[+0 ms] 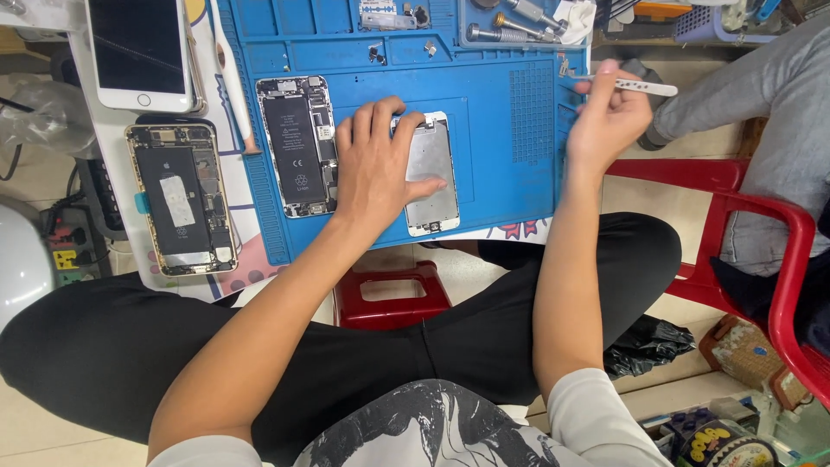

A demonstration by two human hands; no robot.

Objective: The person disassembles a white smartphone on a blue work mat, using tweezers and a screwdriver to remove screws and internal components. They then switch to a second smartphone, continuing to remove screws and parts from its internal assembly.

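- The left hand (376, 160) lies palm down, fingers spread, flat on a detached phone screen panel (432, 173) that shows its silver metal back; the thumb reaches across the plate's middle. It presses rather than grasps.
- That screen panel lies lengthwise on the blue silicone repair mat (510, 147), near the mat's front edge.
- The right hand (605, 125) is raised over the mat's right edge, fingers pinched closed around a pair of white-handled tweezers (635, 84). The tweezers lie roughly level, their points toward the mat's right rim; whether the tips hold anything is too small to tell.
- Just left of the left hand, an opened phone body (298, 143) rests on the mat, its black battery and circuit board exposed.
- Further left, off the mat on the white table, a second opened phone with a gold frame (177, 199) also shows its battery.
- Above that one lies a white phone (138, 52), face up, with a dark screen.
- Metal screwdriver bits (514, 22) sit in the mat's upper tray compartments.
- A small red stool (389, 294) stands under the table between the person's knees.
- At the right, another person's grey sleeve (761, 86) rests above a red plastic chair (752, 216).
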